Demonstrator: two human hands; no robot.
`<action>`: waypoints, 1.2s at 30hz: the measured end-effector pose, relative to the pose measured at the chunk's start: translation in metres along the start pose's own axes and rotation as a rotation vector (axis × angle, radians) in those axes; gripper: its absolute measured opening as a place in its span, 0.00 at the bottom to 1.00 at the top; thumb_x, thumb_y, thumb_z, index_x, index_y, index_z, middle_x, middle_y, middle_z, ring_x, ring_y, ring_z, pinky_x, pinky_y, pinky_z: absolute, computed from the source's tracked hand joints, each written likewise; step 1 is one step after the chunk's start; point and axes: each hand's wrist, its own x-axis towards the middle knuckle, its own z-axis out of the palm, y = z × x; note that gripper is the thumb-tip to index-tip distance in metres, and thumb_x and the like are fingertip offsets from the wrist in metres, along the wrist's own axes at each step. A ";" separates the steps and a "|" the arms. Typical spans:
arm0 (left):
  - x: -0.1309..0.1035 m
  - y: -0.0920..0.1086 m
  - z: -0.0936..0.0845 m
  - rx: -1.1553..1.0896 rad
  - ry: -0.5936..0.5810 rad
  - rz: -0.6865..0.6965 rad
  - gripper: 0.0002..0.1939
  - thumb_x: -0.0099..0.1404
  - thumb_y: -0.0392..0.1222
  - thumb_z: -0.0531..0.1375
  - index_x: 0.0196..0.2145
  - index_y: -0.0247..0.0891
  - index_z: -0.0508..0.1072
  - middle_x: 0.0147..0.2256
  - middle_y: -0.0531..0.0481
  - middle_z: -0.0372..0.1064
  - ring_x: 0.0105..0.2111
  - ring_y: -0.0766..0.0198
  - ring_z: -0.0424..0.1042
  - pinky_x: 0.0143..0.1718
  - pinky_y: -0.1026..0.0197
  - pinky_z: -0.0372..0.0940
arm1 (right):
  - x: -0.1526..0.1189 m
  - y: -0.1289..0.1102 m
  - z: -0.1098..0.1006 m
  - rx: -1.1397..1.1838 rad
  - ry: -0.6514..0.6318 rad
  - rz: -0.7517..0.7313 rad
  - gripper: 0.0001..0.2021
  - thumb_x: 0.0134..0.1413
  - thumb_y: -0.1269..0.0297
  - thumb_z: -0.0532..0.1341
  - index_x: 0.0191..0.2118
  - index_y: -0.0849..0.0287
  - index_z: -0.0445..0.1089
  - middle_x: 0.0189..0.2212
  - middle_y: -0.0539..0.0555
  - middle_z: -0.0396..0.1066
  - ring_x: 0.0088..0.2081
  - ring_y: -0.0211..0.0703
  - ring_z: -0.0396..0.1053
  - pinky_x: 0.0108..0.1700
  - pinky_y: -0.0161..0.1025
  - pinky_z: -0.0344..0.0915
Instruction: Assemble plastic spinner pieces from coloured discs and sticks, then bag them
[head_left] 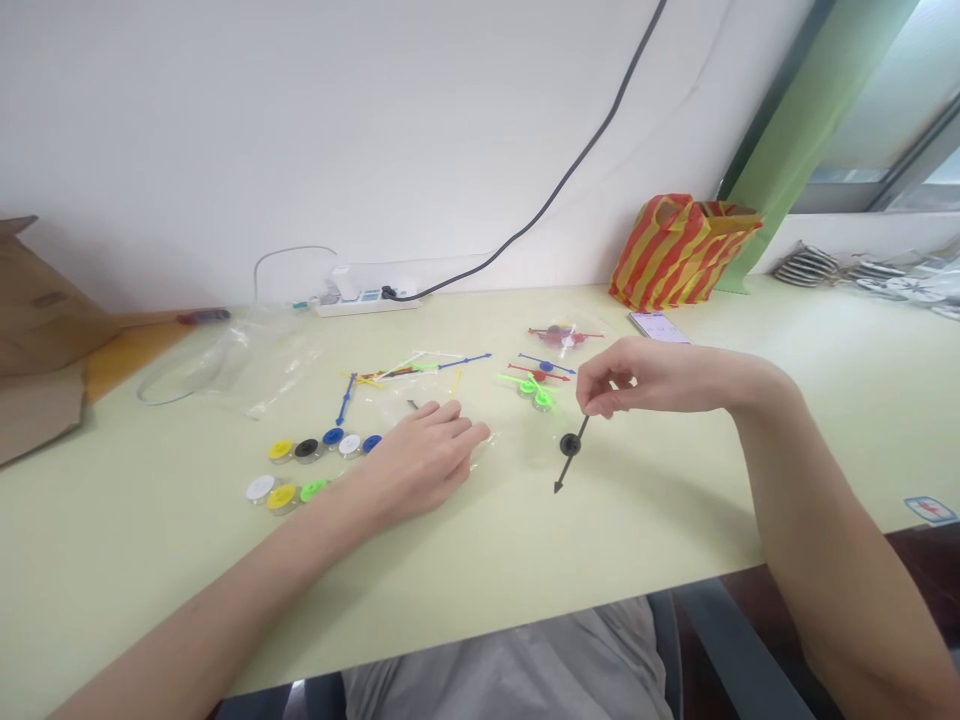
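My right hand (619, 378) is raised over the table, its fingertips pinching one end of a black arrow spinner (570, 445). The spinner hangs at a slant, with a round hub at its middle and its arrowhead pointing down. My left hand (424, 458) lies palm down on a clear plastic bag (484, 443), fingers loosely bent and slightly apart; what is beneath the palm is hidden. A dark tip shows just beyond its fingers. Left of it are several round bases, including a yellow one (281, 497) and a black one (307, 450). Green spinners (534, 392) lie between the hands.
Loose coloured arrows (420, 368) lie behind my left hand. A bagged group of spinners (564, 337) is farther back. A phone (658, 327) and striped bag (682, 255) stand at the back right. A power strip (367, 300) is by the wall, crumpled plastic (262, 355) left.
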 end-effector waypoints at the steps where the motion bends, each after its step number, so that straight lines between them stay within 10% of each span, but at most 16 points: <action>1: 0.000 0.000 0.000 -0.006 -0.009 -0.014 0.07 0.70 0.31 0.53 0.41 0.38 0.69 0.31 0.47 0.69 0.37 0.55 0.67 0.40 0.53 0.58 | 0.002 -0.002 0.002 0.028 0.020 -0.023 0.10 0.63 0.59 0.60 0.35 0.55 0.76 0.29 0.51 0.75 0.31 0.40 0.70 0.31 0.36 0.60; 8: 0.000 0.000 -0.011 0.034 -0.023 -0.132 0.08 0.70 0.39 0.55 0.31 0.40 0.63 0.28 0.49 0.68 0.36 0.54 0.66 0.39 0.52 0.58 | 0.031 -0.014 0.033 -0.005 0.352 -0.075 0.08 0.64 0.63 0.60 0.36 0.58 0.74 0.31 0.51 0.75 0.32 0.38 0.67 0.34 0.37 0.58; 36: -0.008 -0.015 -0.012 0.132 -0.155 -0.270 0.13 0.72 0.34 0.48 0.27 0.40 0.59 0.28 0.49 0.68 0.35 0.56 0.68 0.38 0.53 0.57 | 0.048 -0.037 0.083 -0.444 0.124 -0.432 0.11 0.65 0.76 0.54 0.32 0.60 0.68 0.30 0.50 0.67 0.29 0.37 0.57 0.31 0.38 0.46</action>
